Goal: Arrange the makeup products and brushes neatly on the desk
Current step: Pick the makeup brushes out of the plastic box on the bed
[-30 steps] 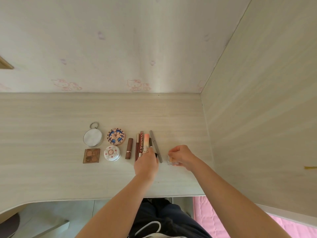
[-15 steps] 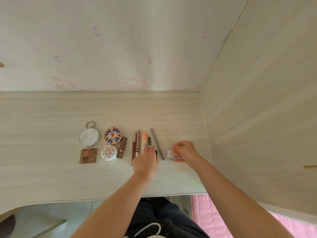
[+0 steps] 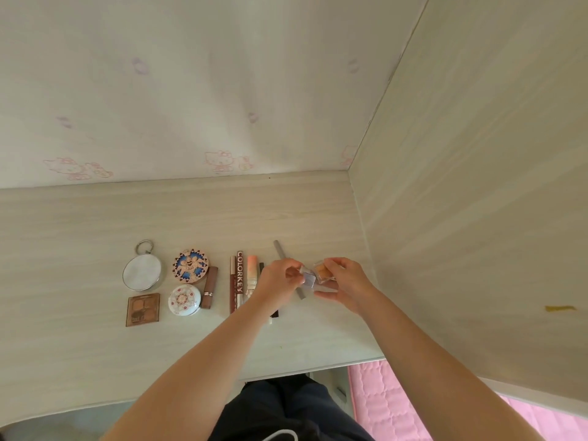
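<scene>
Makeup lies in a row on the pale wooden desk (image 3: pixel 95 218): a round mirror (image 3: pixel 142 271), a patterned compact (image 3: pixel 190 265), a brown square palette (image 3: pixel 143 309), a white round compact (image 3: pixel 184 300), a brown lipstick (image 3: pixel 210 287), a thin brown pencil (image 3: pixel 232 283), a COLORKEY tube (image 3: pixel 240 275), a peach tube (image 3: pixel 252 272) and a grey pen (image 3: pixel 280 249). My left hand (image 3: pixel 275 283) pinches a small clear purple cube (image 3: pixel 308 277). My right hand (image 3: pixel 345 283) holds a small clear orange cube (image 3: pixel 323 271) beside it, just above the desk.
A wooden side panel (image 3: pixel 477 218) walls the desk on the right. A wall with cartoon stickers (image 3: pixel 222 90) stands behind. The desk's front edge runs near my lap, with a pink mat (image 3: pixel 381 396) on the floor at right.
My left hand has left the tubes and moved right to meet my right hand. The small clear cubes have been lifted off the desk and are now split between both hands.
</scene>
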The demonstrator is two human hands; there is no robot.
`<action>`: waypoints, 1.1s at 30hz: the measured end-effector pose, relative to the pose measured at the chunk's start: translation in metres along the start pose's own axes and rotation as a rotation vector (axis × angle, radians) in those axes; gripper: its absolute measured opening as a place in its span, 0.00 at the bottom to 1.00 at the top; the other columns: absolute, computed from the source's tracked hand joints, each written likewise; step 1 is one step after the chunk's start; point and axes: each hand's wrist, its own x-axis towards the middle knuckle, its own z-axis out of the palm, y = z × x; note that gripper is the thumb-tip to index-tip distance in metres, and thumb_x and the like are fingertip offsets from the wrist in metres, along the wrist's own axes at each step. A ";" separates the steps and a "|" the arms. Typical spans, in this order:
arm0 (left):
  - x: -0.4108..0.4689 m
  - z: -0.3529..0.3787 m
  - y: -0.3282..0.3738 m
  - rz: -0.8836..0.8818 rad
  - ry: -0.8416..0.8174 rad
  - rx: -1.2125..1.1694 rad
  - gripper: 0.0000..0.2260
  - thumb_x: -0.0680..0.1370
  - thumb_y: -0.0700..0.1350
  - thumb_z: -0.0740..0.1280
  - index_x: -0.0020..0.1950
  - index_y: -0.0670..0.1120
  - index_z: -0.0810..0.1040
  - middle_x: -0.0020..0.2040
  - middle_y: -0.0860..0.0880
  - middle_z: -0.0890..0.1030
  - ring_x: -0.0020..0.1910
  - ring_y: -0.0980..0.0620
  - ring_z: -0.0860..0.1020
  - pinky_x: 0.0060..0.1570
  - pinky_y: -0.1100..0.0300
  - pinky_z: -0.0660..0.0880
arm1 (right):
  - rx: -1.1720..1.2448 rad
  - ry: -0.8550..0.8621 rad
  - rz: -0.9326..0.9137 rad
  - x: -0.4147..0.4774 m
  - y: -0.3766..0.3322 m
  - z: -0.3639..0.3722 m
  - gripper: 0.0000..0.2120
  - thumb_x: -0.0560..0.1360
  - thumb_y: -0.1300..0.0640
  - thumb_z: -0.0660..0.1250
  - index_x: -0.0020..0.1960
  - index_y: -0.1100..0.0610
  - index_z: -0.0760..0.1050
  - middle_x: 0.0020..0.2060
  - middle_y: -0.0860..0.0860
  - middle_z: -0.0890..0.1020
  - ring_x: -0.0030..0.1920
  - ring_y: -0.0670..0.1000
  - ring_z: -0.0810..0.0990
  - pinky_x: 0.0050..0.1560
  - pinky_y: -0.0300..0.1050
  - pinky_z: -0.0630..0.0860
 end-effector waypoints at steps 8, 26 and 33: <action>0.022 0.001 0.019 0.214 0.135 0.331 0.07 0.76 0.39 0.66 0.53 0.44 0.78 0.49 0.47 0.80 0.51 0.49 0.75 0.48 0.55 0.73 | -0.030 0.203 0.025 0.001 0.010 -0.019 0.03 0.78 0.58 0.65 0.52 0.56 0.73 0.46 0.54 0.78 0.44 0.52 0.78 0.35 0.48 0.80; 0.010 -0.018 0.015 0.615 0.026 0.972 0.15 0.54 0.36 0.80 0.33 0.49 0.78 0.34 0.53 0.77 0.34 0.52 0.77 0.27 0.63 0.66 | -0.287 0.133 -0.057 -0.010 0.028 -0.011 0.07 0.72 0.63 0.71 0.48 0.55 0.77 0.50 0.54 0.79 0.50 0.55 0.80 0.37 0.47 0.81; 0.014 -0.018 0.011 0.655 0.033 0.912 0.15 0.57 0.33 0.79 0.34 0.46 0.77 0.34 0.51 0.77 0.34 0.50 0.76 0.29 0.61 0.73 | -0.335 0.182 -0.113 -0.014 0.032 -0.004 0.08 0.70 0.64 0.73 0.45 0.56 0.77 0.46 0.53 0.79 0.46 0.52 0.80 0.36 0.45 0.82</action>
